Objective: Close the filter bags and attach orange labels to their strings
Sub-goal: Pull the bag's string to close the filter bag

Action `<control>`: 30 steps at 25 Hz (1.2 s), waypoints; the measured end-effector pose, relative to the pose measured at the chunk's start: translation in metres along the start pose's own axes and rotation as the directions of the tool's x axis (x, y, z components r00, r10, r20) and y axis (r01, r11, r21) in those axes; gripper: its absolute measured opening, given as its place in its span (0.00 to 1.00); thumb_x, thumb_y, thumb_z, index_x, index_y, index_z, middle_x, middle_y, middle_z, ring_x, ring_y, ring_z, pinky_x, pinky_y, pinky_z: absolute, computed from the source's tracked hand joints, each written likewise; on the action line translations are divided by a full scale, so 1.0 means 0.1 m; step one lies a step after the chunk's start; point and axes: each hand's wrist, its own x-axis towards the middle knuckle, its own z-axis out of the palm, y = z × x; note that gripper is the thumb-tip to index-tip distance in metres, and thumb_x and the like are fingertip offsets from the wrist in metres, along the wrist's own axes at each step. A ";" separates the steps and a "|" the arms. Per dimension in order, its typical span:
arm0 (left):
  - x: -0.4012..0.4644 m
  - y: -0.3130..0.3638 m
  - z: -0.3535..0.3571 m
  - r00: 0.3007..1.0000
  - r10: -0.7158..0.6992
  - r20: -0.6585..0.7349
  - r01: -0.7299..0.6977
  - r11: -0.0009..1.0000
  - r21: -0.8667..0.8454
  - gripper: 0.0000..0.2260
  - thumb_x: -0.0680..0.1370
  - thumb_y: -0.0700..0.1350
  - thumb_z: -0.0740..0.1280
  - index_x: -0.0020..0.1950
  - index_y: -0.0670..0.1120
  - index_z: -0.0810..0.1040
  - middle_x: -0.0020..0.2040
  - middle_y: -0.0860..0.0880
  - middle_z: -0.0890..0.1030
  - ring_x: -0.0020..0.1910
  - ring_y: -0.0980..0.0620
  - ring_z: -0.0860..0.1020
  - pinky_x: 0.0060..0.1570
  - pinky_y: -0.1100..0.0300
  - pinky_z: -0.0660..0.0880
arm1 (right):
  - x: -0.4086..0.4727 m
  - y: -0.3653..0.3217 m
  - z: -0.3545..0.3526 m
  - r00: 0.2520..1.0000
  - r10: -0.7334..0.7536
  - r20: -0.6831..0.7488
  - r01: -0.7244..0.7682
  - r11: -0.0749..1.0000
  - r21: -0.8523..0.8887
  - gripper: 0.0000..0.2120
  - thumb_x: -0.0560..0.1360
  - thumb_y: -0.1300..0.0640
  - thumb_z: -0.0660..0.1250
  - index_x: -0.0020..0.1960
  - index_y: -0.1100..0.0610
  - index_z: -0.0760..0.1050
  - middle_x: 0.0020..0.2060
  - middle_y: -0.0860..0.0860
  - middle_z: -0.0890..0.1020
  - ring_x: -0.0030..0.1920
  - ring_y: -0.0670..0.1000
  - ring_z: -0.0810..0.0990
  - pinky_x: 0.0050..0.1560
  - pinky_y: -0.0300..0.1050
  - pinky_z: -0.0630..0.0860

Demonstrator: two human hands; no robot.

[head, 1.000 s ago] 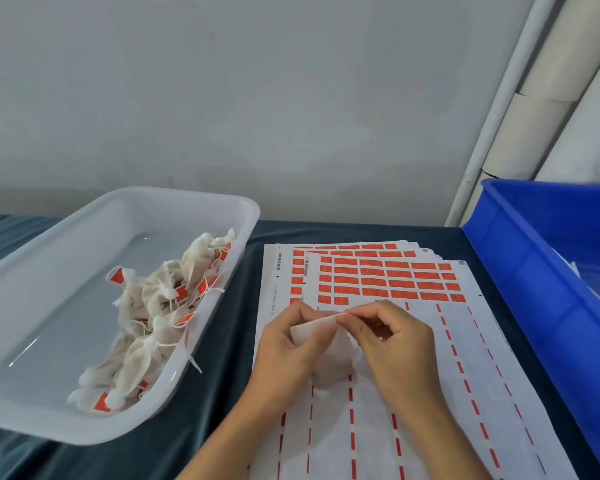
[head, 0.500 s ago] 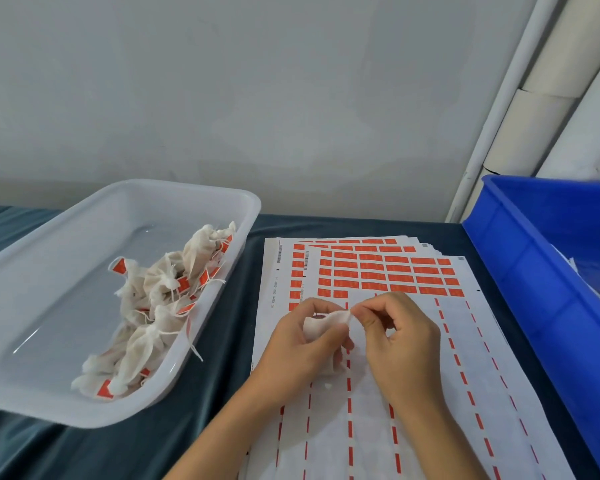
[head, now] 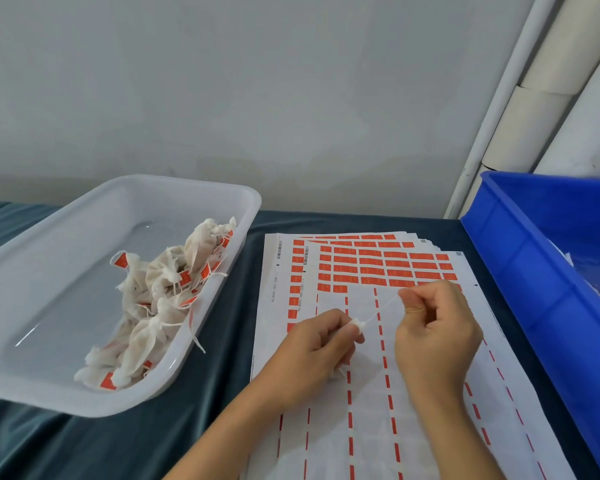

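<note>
Pinching the filter bag (head: pixel 356 324) neck, the left hand (head: pixel 312 355) opposes the right hand (head: pixel 433 336), whose grip pinches its string (head: pixel 383 308).

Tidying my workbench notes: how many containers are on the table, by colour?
White tray: 1
Blue bin: 1
Total: 2

Hands have separated: right hand (head: pixel 437 337) pulled off toward 2 o'clock, drawing the string (head: pixel 381 310) out taut from the filter bag (head: pixel 356 325). Bag mouth now cinched to a small bunch, pinched in left hand (head: pixel 312 355); earlier both hands worked at the bag's top edge.
</note>
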 end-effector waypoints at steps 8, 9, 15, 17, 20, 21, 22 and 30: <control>-0.01 0.01 -0.08 0.998 -0.043 -0.040 0.031 0.967 -0.253 0.12 0.84 0.55 0.61 0.52 0.49 0.79 0.45 0.53 0.83 0.45 0.55 0.82 0.51 0.66 0.79 | -0.04 0.04 0.08 0.929 0.285 0.235 -0.323 0.936 0.140 0.11 0.81 0.38 0.59 0.52 0.40 0.78 0.48 0.31 0.81 0.53 0.34 0.79 0.46 0.33 0.76; 0.00 0.01 -0.09 0.997 -0.052 -0.059 0.035 0.963 -0.268 0.12 0.86 0.52 0.61 0.53 0.47 0.79 0.44 0.53 0.83 0.45 0.55 0.82 0.52 0.64 0.79 | -0.05 0.05 0.08 0.919 0.286 0.272 -0.330 0.934 0.134 0.11 0.82 0.38 0.57 0.55 0.37 0.78 0.52 0.29 0.80 0.56 0.32 0.78 0.51 0.35 0.77; 0.03 0.03 -0.11 0.993 -0.032 -0.115 0.000 0.964 -0.267 0.12 0.86 0.49 0.61 0.51 0.42 0.79 0.42 0.50 0.83 0.42 0.53 0.82 0.54 0.55 0.81 | -0.12 -0.03 0.09 0.855 0.036 0.517 -0.117 0.985 0.125 0.18 0.82 0.38 0.60 0.71 0.32 0.70 0.69 0.25 0.70 0.71 0.31 0.67 0.61 0.30 0.66; 0.04 0.01 -0.11 0.992 -0.016 -0.127 -0.017 0.968 -0.252 0.12 0.86 0.47 0.62 0.51 0.42 0.79 0.43 0.47 0.84 0.42 0.51 0.82 0.51 0.59 0.82 | -0.14 -0.06 0.11 0.832 0.018 0.555 -0.087 0.991 0.098 0.13 0.80 0.35 0.63 0.63 0.32 0.76 0.62 0.26 0.76 0.67 0.33 0.72 0.59 0.29 0.70; 0.03 0.00 -0.10 0.996 -0.010 -0.093 -0.010 0.977 -0.214 0.12 0.87 0.50 0.61 0.52 0.45 0.81 0.44 0.47 0.84 0.44 0.49 0.83 0.51 0.61 0.82 | -0.14 -0.07 0.09 0.873 0.027 0.487 -0.091 0.990 0.108 0.03 0.76 0.39 0.68 0.49 0.35 0.78 0.48 0.30 0.81 0.57 0.35 0.78 0.50 0.24 0.74; 0.01 0.00 -0.10 0.998 -0.017 -0.067 0.001 0.974 -0.226 0.13 0.87 0.52 0.60 0.52 0.47 0.81 0.45 0.48 0.84 0.45 0.50 0.83 0.52 0.61 0.82 | -0.13 -0.06 0.09 0.892 0.024 0.451 -0.082 0.991 0.110 0.03 0.75 0.41 0.69 0.48 0.37 0.79 0.47 0.32 0.81 0.55 0.36 0.79 0.49 0.23 0.73; 0.00 0.00 -0.10 0.999 -0.033 -0.044 0.021 0.969 -0.246 0.14 0.87 0.54 0.59 0.53 0.51 0.82 0.46 0.49 0.84 0.46 0.51 0.83 0.53 0.60 0.82 | -0.13 -0.06 0.08 0.909 0.018 0.416 -0.071 0.991 0.112 0.05 0.74 0.41 0.69 0.48 0.40 0.80 0.46 0.34 0.82 0.54 0.37 0.80 0.48 0.22 0.73; -0.04 0.03 -0.17 0.993 -0.113 -0.030 0.091 0.907 -0.411 0.15 0.84 0.58 0.64 0.51 0.49 0.84 0.50 0.49 0.85 0.48 0.51 0.84 0.54 0.61 0.81 | -0.15 -0.08 0.08 0.935 0.051 0.351 -0.109 0.983 0.148 0.05 0.74 0.41 0.69 0.49 0.38 0.79 0.47 0.36 0.83 0.53 0.37 0.80 0.50 0.22 0.73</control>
